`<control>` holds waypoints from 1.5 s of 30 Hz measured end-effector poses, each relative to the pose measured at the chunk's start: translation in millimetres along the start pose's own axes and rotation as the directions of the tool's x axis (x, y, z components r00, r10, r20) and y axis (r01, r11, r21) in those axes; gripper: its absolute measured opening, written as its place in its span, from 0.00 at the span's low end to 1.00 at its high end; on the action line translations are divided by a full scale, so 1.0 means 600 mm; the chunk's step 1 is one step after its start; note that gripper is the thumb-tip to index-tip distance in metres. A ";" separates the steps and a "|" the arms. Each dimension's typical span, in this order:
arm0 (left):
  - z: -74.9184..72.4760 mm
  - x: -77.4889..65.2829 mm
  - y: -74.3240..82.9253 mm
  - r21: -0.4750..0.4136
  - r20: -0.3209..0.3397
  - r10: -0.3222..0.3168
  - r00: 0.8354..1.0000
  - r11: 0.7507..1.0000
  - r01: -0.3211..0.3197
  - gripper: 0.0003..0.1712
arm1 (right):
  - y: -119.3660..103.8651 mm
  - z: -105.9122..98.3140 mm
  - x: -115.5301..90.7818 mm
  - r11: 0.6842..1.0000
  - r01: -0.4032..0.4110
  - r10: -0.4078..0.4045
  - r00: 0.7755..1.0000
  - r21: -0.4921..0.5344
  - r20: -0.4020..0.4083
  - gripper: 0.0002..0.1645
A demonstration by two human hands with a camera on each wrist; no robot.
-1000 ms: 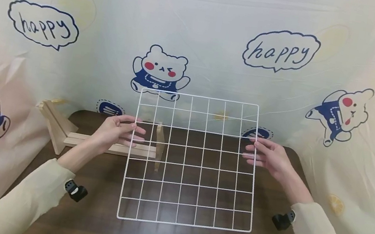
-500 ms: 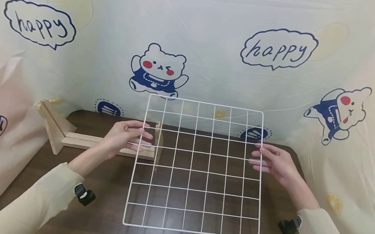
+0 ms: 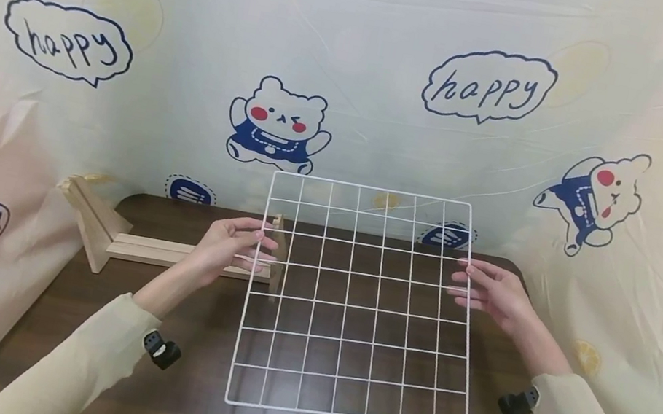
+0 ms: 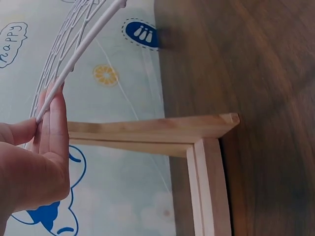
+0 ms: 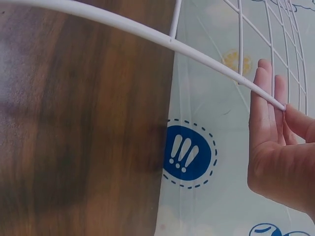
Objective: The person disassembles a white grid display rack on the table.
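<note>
A white wire grid panel (image 3: 346,305) is held up in front of me, above the dark wooden table. My left hand (image 3: 229,246) pinches its left edge rod between thumb and fingers. On the opposite edge, my right hand (image 3: 498,296) pinches the rod in the same way. Both wrist views show the thumb on one side of the white rod and fairly straight fingers behind it. Behind the left hand stands a pale wooden stand (image 3: 147,249) with two slanted end pieces joined by a bar; the hand and grid partly cover its right end.
The dark wooden table (image 3: 141,381) reaches to a light cloth backdrop (image 3: 394,40) printed with bears and "happy" bubbles. Cloth also hangs along the left and right sides. Black wrist cameras (image 3: 161,350) sit on both sleeves.
Both hands have carried the grid panel to the right and slightly down. The grid now overlaps only the right end of the wooden stand, which has stayed in place.
</note>
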State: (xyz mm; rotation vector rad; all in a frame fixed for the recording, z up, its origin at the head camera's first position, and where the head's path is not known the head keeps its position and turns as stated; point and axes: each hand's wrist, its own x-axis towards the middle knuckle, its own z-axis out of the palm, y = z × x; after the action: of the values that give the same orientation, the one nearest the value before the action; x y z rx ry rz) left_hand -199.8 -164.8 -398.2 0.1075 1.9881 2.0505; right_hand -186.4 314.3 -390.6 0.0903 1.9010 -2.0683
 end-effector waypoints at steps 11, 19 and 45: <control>0.037 -0.001 -0.011 -0.100 -0.008 0.002 1.000 0.995 -0.003 0.20 | 0.010 -0.028 -0.008 0.999 -0.017 0.017 1.000 0.030 -0.002 0.11; 0.073 0.005 -0.021 -0.121 -0.012 0.027 1.000 0.992 -0.028 0.17 | 0.014 -0.059 -0.015 0.999 -0.031 0.031 1.000 0.043 -0.001 0.16; 0.131 0.056 -0.058 -0.143 -0.074 -0.072 0.995 0.988 0.061 0.16 | 0.036 -0.123 -0.017 0.985 -0.073 0.047 0.984 0.155 0.170 0.31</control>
State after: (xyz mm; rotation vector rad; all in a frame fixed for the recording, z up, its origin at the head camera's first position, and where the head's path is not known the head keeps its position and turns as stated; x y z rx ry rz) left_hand -207.7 -79.8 -433.3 -0.0694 1.8566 2.1751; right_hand -183.7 387.4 -416.7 0.0127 1.6140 -2.1147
